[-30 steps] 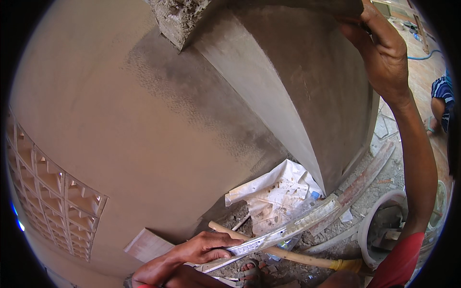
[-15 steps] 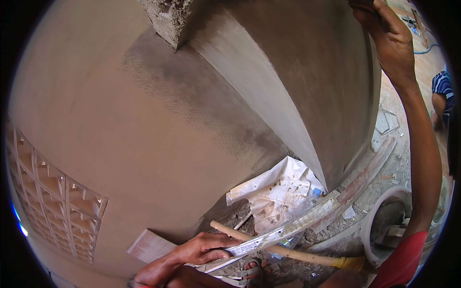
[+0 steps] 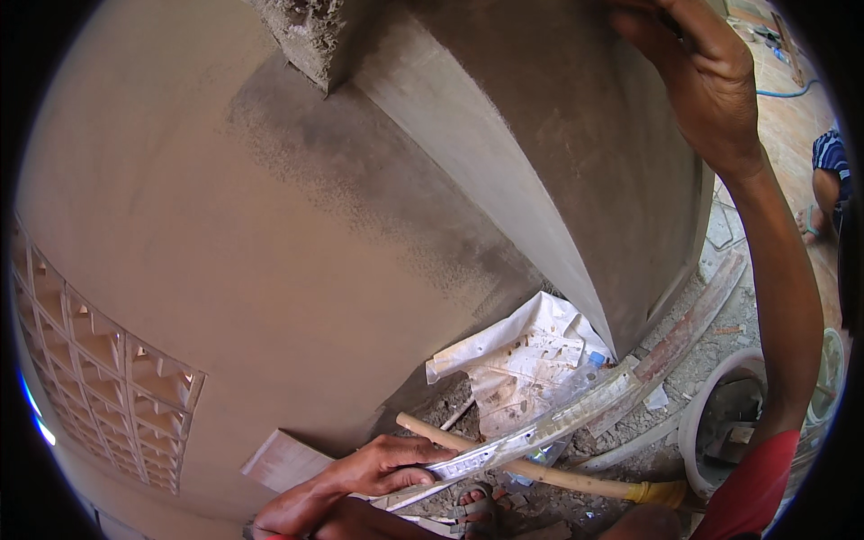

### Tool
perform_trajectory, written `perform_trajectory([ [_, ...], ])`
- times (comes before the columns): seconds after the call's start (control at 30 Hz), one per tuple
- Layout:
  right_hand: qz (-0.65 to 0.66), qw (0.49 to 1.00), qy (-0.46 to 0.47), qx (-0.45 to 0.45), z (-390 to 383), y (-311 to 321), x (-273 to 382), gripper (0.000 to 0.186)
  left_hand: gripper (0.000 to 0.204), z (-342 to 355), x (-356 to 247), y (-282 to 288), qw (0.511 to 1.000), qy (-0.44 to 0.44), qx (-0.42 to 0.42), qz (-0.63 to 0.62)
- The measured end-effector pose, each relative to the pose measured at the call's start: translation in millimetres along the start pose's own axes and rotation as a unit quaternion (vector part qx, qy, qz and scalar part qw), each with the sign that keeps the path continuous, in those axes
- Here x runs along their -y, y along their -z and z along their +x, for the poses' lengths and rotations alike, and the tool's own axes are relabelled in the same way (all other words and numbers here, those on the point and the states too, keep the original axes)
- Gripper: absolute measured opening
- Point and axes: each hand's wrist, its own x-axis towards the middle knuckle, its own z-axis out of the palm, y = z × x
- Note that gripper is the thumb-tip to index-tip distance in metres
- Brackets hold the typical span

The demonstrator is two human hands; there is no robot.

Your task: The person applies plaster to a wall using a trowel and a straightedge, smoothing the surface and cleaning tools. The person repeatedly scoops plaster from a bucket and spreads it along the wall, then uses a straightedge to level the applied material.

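My left hand is low in the middle, its thumb and fingers closed on the near end of a long, pale, mortar-stained straightedge. From there the bar slants up to the right over the rubble. High on the right, my right hand is raised against the dark, damp-looking plaster face of a column. Its fingers are bent, and their tips fade into shadow at the top edge. What they hold is too dark to make out. A lighter grey plaster strip runs down beside that face.
A rough concrete stub juts out at the top. Below lie a dirty white sack, a bamboo pole, a plank and a bucket. A lattice vent block sits in the left wall. Another person is at the far right.
My right hand has moved left and slightly down across the dark plaster face. My left hand and the straightedge have stayed nearly in place.
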Motion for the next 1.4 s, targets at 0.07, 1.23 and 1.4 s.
perform_trajectory([
  [0.07, 0.101, 0.994, -0.052, -0.008, 4.9, 0.0, -1.4, 0.024, 0.038, 0.3, 0.8, 0.6, 1.000, -0.002, 0.002, 0.004],
  [1.23, 0.149, 0.986, -0.074, -0.023, -8.7, 22.8, -29.0, 0.027, 0.038, -4.4, 10.1, -0.8, 1.000, 0.016, 0.018, -0.007],
  [1.4, 0.226, 0.939, -0.219, -0.137, -37.0, 23.3, -55.3, 0.030, 0.043, -9.8, 13.6, 0.5, 0.999, 0.022, 0.032, -0.018],
])
